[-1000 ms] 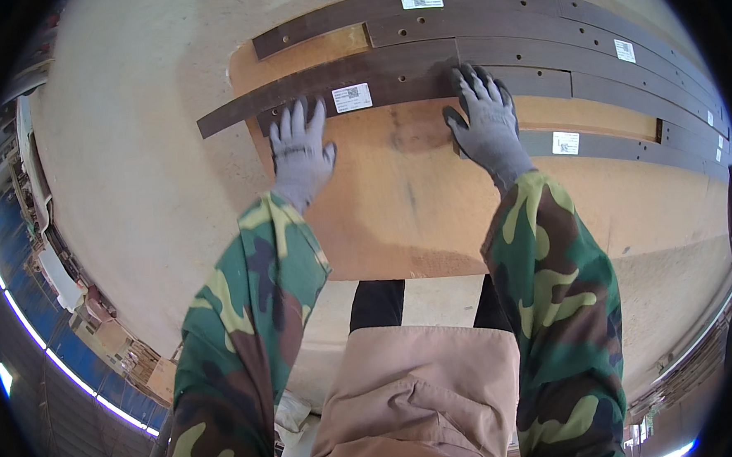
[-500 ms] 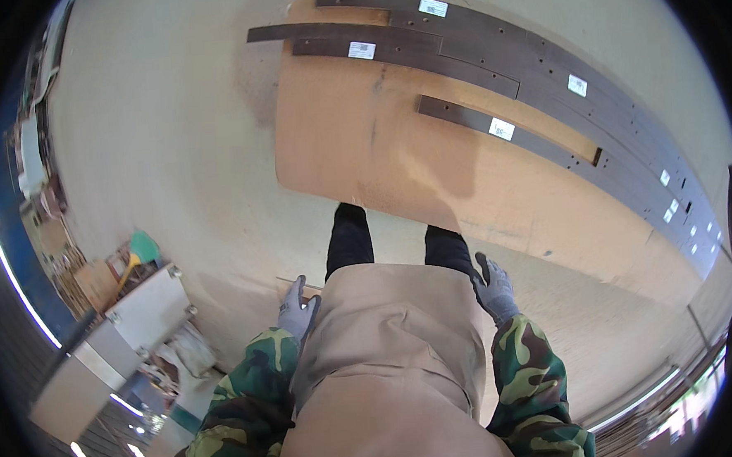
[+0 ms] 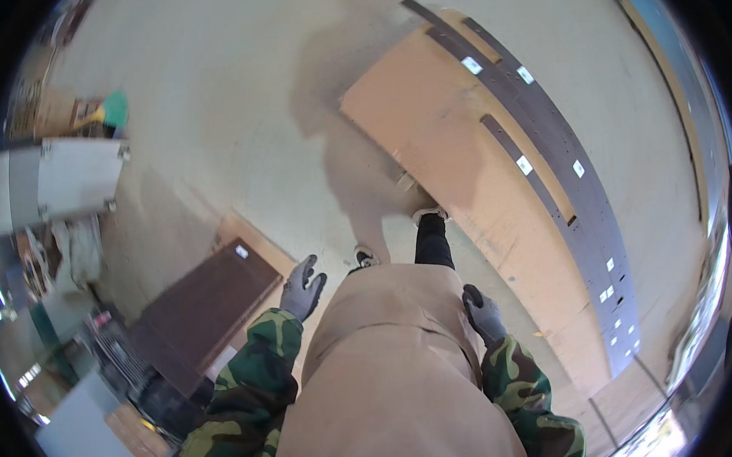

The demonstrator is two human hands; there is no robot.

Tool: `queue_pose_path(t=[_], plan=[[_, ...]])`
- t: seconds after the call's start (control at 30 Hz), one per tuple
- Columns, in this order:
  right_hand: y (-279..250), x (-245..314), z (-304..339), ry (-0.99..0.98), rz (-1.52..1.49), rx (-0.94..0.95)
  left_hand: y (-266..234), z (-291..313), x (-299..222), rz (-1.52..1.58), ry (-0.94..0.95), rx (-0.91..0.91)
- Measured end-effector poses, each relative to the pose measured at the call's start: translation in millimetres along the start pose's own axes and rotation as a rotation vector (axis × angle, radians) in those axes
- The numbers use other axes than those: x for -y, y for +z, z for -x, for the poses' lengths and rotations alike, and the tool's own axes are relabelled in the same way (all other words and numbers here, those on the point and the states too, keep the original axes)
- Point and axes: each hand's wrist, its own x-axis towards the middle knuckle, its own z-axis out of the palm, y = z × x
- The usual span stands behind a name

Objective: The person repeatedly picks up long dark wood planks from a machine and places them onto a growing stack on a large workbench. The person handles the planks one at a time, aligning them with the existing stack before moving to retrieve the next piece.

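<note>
Left hand: gray-gloved [image 3: 303,290], held out beside the apron; fingers spread and slightly bent, with nothing seen between them.
Right hand: gray-gloved with dark patches [image 3: 484,315], close to the other side of the apron; fingers bent inward and partly hidden, so whether they are closed cannot be told.
Sleeves: green and brown camouflage [image 3: 261,350], on both forearms.
Apron: tan [image 3: 390,376], between the hands.
Dark panel: brown, with a white sticker [image 3: 209,311], left of the left hand; a paler board [image 3: 255,238] shows past its edge. Contact between hand and paler board cannot be judged.
Large board: light brown [image 3: 426,109], ahead and to the right, well apart from the left hand.
Dark strips: narrow, with holes and white stickers [image 3: 584,196], along the large board's right side; one end juts beyond its upper edge.
Shoes: dark and pale [image 3: 367,256], on the floor [image 3: 237,136].
Far left: a pale cabinet [image 3: 78,179] near a green dustpan [image 3: 115,109].
</note>
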Motion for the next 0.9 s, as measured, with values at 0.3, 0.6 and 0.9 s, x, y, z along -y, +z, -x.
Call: queue_pose_path(t=[0.3,0.6,0.9], plan=[[9,96,24,-0.347,0.084,0.18,-21,142,96,0.387,-0.208,-0.359],[-33,123,5,-0.379,0.351,0.246,-38,197,151,0.328,-0.254,-0.832],[4,171,-50,-0.584,0.667,0.343,-28,288,170,0.461,-0.559,-1.096]])
